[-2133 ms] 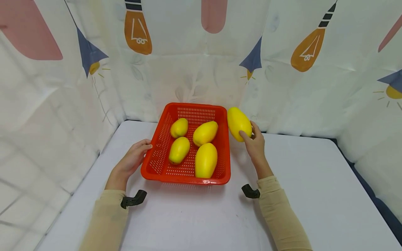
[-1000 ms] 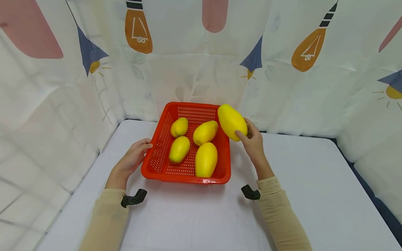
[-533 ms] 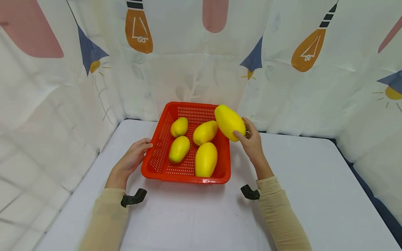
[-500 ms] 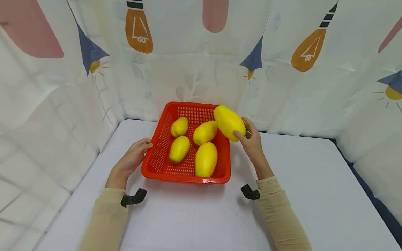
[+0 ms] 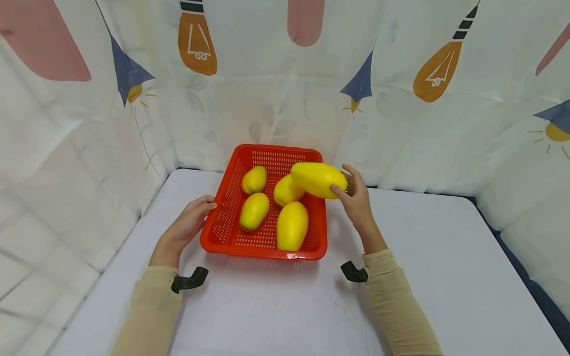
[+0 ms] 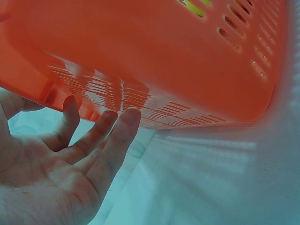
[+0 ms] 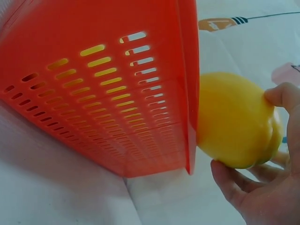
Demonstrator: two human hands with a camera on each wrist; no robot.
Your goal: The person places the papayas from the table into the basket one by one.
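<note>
A red plastic basket [image 5: 263, 254] with slotted walls stands on the table. Its left rim is held by my left hand [image 5: 189, 225], whose fingers [image 6: 123, 133] come up against the outer wall in the left wrist view. Over the basket's right rim, my right hand [image 5: 359, 205] grips the rear end of a large yellow mango-shaped fruit [image 5: 318, 179], thumb on the near side. That fruit lies nearly level, its far end reaching inside and partly covering another yellow fruit [image 5: 285, 192]. Also in the basket are two smaller yellow fruits [image 5: 254, 180] at left and a big one [image 5: 292, 227] at front.
The white-covered table [image 5: 445, 267] extends to both sides and in front of the basket. A white printed curtain [image 5: 267, 99] hangs close behind it and along the left. Black camera mounts [image 5: 190, 281] jut inward from both wrists.
My right hand has brought the fruit leftward from beside the basket to over its right rim, then tipped its far end down and inward. The left hand and basket have stayed put.
</note>
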